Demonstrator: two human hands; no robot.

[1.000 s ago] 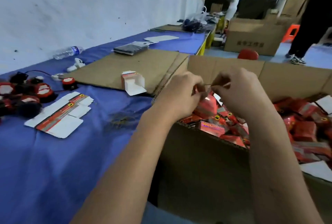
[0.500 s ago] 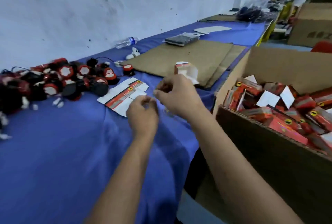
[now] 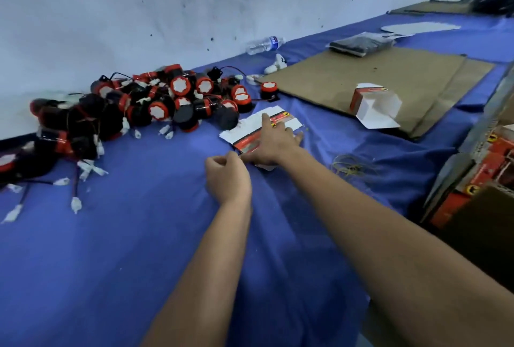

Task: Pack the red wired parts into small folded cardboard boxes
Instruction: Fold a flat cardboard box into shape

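Right hand (image 3: 274,142) lies spread on the flat box blanks (image 3: 260,128); just beside them, left hand (image 3: 226,177) hovers curled, seemingly holding nothing.

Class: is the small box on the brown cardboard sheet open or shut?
Open: the small box lies on the cardboard sheet with its white flaps spread outward.

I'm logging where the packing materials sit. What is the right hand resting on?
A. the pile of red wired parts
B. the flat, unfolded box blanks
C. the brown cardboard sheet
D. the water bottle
B: the right hand lies with straight fingers on the flat box blanks, right of the red wired parts.
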